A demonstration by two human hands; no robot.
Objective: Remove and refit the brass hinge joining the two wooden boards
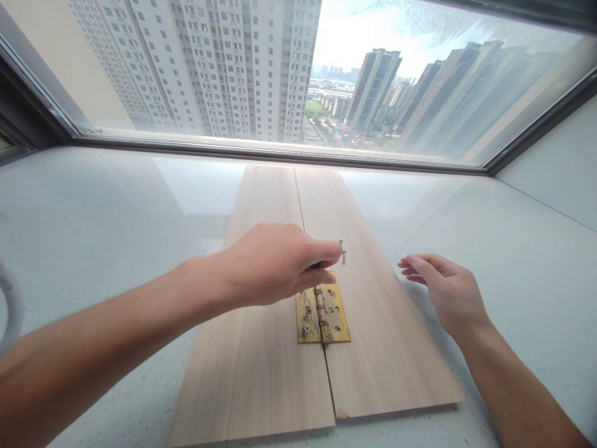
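Observation:
My left hand (pixel 275 264) is above the brass hinge (pixel 336 323), its fingers closed around a small dark object (pixel 317 265) that is mostly hidden. Two small screws (pixel 344 256) show right by its fingertip; whether they touch it I cannot tell. The worn yellow hinge spans the seam between the left wooden board (pixel 242 373) and the right wooden board (pixel 387 354). Screw heads sit in its left leaf, and holes show in its right leaf; the far end is under my hand. Off the right board's edge, my right hand (pixel 448 292) hovers with fingers loosely bent and nothing visible in them.
Both boards lie side by side on a pale speckled sill (pixel 527 274). A dark window frame (pixel 280 154) runs along the back, with tall buildings beyond the glass. A white curved object (pixel 12 305) is at the left edge. A white side wall (pixel 559 149) bounds the right.

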